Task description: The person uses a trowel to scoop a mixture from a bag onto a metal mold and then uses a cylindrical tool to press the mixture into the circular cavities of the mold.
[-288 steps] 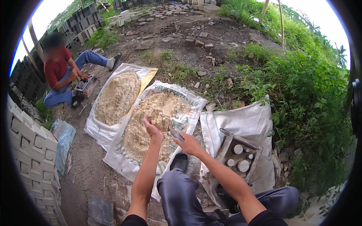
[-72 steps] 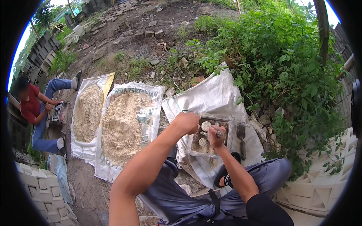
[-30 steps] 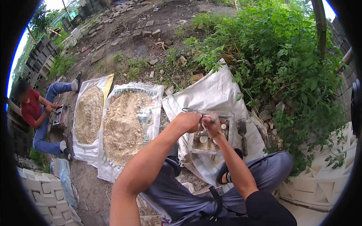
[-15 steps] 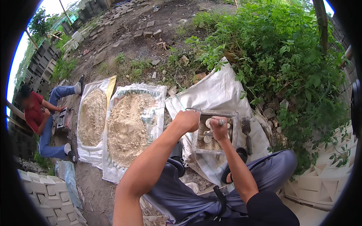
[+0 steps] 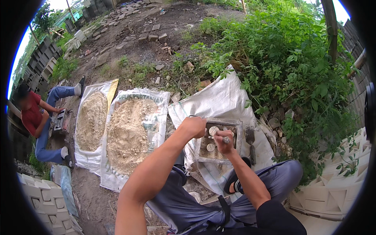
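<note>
Fingers of the left hand clench the metal mould's ten-o'clock corner; right hand grips a small tool inside it, sand heap at nine o'clock.

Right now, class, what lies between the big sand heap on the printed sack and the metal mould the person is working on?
In the head view, the left hand and forearm cross that stretch, over white sacking, between sand heap and mould.

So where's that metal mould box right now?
The metal mould box sits right of centre in the head view, on the white sack, under the left hand and right hand, right of the sand pile.
</note>
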Demonstrator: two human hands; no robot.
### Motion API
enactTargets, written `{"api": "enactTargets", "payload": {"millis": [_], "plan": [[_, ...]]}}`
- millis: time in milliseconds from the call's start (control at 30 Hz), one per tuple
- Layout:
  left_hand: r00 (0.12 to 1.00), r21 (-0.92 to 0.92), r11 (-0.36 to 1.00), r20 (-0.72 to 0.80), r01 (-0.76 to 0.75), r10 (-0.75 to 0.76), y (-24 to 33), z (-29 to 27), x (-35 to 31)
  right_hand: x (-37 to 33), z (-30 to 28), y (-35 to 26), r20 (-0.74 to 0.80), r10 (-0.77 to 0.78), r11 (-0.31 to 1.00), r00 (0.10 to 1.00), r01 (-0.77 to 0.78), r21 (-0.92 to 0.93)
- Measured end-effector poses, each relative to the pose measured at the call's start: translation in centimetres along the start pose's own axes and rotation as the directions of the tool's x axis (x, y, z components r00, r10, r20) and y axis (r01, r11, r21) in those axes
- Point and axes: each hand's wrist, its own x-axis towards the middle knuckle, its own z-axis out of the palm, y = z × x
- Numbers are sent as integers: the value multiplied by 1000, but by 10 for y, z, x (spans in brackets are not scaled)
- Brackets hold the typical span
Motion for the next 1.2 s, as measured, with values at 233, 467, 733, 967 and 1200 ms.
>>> {"api": "enactTargets", "payload": {"millis": [233,467,733,967,1200], "plan": [[996,24,999,82,-38,36,-7,13,8,-3,-1,47,159,233,964,960,-249,92],[997,-42,998,48,-51,53,-4,7,4,15,5,33,116,427,789,897,-432,437],[997,-29,997,21,-73,73,1,6,3,19,5,36,157,538,712,828,-546,442],[995,-16,995,-11,-102,102,4,4,13,-3,-4,65,114,503,811,857,-514,278],[988,4,991,69,-137,137,0,3,14,-2,-2,52,201,478,757,855,-517,400]]}}
